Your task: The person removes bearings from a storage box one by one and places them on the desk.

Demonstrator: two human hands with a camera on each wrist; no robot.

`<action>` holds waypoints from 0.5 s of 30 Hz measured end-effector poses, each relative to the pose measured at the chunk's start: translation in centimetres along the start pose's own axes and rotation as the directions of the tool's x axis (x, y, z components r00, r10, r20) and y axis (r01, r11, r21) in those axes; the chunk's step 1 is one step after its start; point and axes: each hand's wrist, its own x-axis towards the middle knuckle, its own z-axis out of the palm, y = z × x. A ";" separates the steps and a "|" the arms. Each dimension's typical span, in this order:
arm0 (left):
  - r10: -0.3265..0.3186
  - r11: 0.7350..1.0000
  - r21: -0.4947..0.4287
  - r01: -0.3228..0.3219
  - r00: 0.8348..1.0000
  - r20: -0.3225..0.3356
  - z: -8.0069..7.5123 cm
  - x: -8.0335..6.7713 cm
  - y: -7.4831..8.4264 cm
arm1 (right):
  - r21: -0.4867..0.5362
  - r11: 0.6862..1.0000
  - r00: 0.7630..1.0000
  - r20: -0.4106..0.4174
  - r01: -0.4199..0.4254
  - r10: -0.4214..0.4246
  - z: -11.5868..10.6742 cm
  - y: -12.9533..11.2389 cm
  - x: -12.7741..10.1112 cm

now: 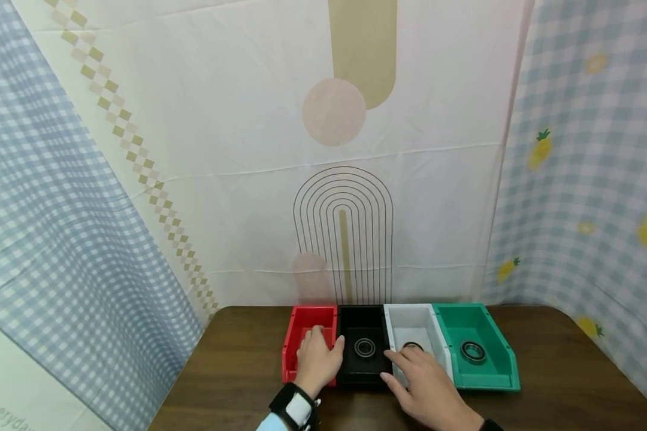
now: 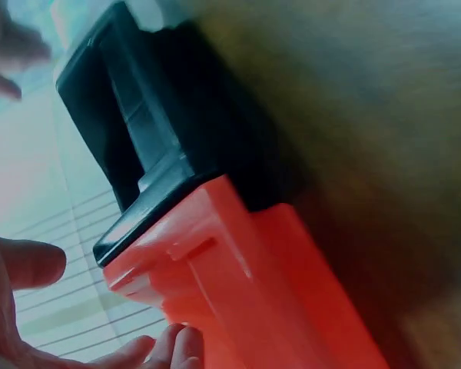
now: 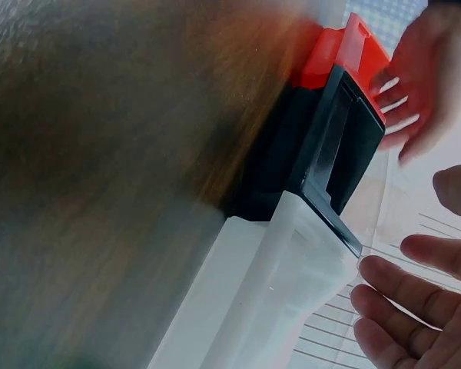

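Observation:
Four bins stand side by side on the table: red [image 1: 314,315], black [image 1: 360,320], white [image 1: 411,317] and green [image 1: 460,320]. My left hand [image 1: 318,361] is over the red bin, fingers reaching in and thumb spread; it hides much of the inside. Above the front of the white bin, my right hand [image 1: 427,388] has its fingers relaxed and apart, with nothing seen in its grasp. One ring-shaped bearing [image 1: 365,348] lies in the black bin and another bearing [image 1: 472,352] in the green bin. A third bearing [image 1: 413,345] shows partly behind my right fingers.
The dark wooden table [image 1: 237,353] extends to both sides of the bins. Behind it hangs a pale patterned cloth [image 1: 237,227]. Checked curtains hang at the left [image 1: 86,209] and at the right [image 1: 582,179].

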 end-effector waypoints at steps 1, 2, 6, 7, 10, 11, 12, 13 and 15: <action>-0.011 1.000 -0.004 0.011 1.000 0.014 0.2 0.5 0.1 | 0.001 1.000 1.000 0.004 -0.003 0.003 0.0 0.0 0.0; -0.020 1.000 -0.008 0.020 0.999 0.031 0.4 1.0 0.3 | 0.001 1.000 1.000 0.006 -0.006 0.006 0.0 0.0 0.0; -0.090 0.995 -0.033 0.095 0.987 0.131 1.3 2.6 0.8 | 0.002 1.000 1.000 -0.007 0.009 -0.009 0.0 0.1 0.0; -0.108 0.993 -0.027 0.113 0.983 0.146 1.5 2.9 0.9 | 0.003 1.000 1.000 -0.009 0.018 -0.018 0.0 0.1 0.0; -0.151 0.988 0.009 0.152 0.974 0.169 2.1 3.9 1.0 | 0.003 0.999 0.999 -0.004 0.046 -0.046 0.1 0.0 0.0; -0.160 0.987 0.020 0.159 0.972 0.171 2.3 4.3 0.9 | 0.004 0.999 0.999 0.000 0.052 -0.052 0.1 0.0 0.0; -0.165 0.986 0.034 0.162 0.971 0.174 2.4 4.7 0.8 | 0.004 0.998 0.998 0.001 0.056 -0.056 0.1 0.0 0.0; -0.170 0.985 0.043 0.165 0.970 0.173 2.8 5.3 0.4 | 0.003 0.998 0.998 0.001 0.058 -0.058 0.1 0.0 0.0; -0.157 0.988 0.039 0.152 0.969 0.189 4.2 6.7 -1.4 | 0.007 0.998 0.998 -0.001 0.065 -0.065 0.0 -0.1 0.0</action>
